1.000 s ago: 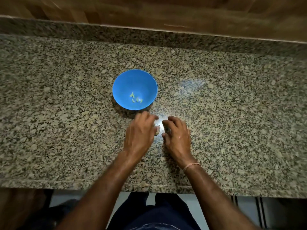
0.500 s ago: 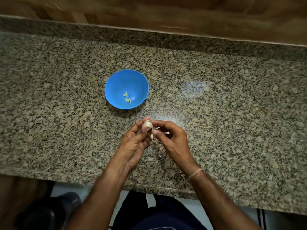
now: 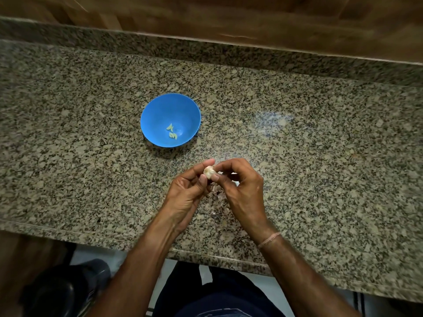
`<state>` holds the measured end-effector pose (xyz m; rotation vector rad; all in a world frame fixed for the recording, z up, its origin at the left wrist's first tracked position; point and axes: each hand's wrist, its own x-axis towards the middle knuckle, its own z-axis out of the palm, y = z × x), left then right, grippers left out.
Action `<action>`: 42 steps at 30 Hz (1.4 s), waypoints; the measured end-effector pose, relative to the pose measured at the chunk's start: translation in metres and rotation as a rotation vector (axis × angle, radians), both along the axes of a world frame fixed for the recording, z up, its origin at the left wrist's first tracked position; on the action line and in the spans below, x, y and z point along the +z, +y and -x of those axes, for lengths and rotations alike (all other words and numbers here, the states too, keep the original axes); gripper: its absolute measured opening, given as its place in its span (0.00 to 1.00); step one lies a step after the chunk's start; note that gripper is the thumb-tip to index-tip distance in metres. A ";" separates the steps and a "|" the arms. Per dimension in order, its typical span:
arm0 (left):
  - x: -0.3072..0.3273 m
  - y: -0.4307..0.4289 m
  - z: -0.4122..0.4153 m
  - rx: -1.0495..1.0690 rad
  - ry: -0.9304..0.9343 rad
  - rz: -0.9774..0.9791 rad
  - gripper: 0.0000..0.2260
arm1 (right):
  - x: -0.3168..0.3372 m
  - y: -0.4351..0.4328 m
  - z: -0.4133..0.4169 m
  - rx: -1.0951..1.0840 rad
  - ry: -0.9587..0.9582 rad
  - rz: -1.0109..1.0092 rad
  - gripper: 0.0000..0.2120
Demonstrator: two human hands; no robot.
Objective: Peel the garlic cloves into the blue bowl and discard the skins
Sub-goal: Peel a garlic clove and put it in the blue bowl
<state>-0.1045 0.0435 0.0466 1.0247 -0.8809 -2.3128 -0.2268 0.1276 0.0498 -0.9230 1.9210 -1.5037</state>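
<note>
While unpeeled, garlic [image 3: 209,171] in left hand [image 3: 185,193]

both hands [image 3: 217,191] pinch what looks like garlic [image 3: 209,171].

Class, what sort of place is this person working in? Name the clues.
Probably a kitchen: a speckled granite counter, a blue bowl holding peeled cloves, and garlic mid-peel.
</note>
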 end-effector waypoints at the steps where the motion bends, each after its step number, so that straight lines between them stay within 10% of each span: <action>1: 0.000 0.001 0.000 -0.006 -0.008 0.011 0.15 | 0.000 0.001 0.000 -0.001 0.014 -0.007 0.06; 42: -0.028 0.008 -0.019 -0.052 -0.302 0.201 0.14 | -0.021 0.008 -0.008 0.156 -0.246 -0.227 0.07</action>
